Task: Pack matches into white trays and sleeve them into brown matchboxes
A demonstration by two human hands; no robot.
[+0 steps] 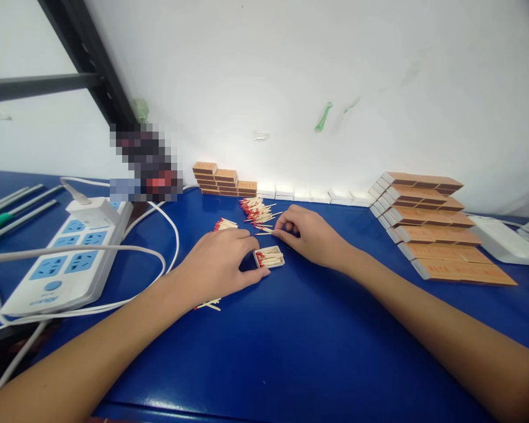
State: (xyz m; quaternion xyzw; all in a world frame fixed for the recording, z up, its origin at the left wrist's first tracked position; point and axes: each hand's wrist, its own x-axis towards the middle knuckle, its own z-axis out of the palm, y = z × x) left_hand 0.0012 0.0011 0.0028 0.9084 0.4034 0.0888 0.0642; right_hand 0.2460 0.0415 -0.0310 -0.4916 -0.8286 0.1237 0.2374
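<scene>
My left hand (223, 261) grips a small white matchbox tray (283, 262) at its left end, thumb along the near side and fingers at the far corner. Several red-tipped matches (271, 257) lie inside the tray. Just beyond it, my right hand (306, 232) pinches the plain end of a match (263, 234) between thumb and fingertips, close to the table. A loose heap of matches (258, 210) spreads out behind that hand. Another small bunch of matches (224, 224) shows past my left knuckles, and a few stray matches (210, 305) lie below my left wrist.
Brown matchboxes (223, 181) are stacked against the wall, beside a row of white trays (304, 195). A stepped stack of matchboxes (441, 235) stands at right, near a white box (506, 239). At left are a power strip (70, 252), looping white cables (163, 258) and green-handled rods (13, 214).
</scene>
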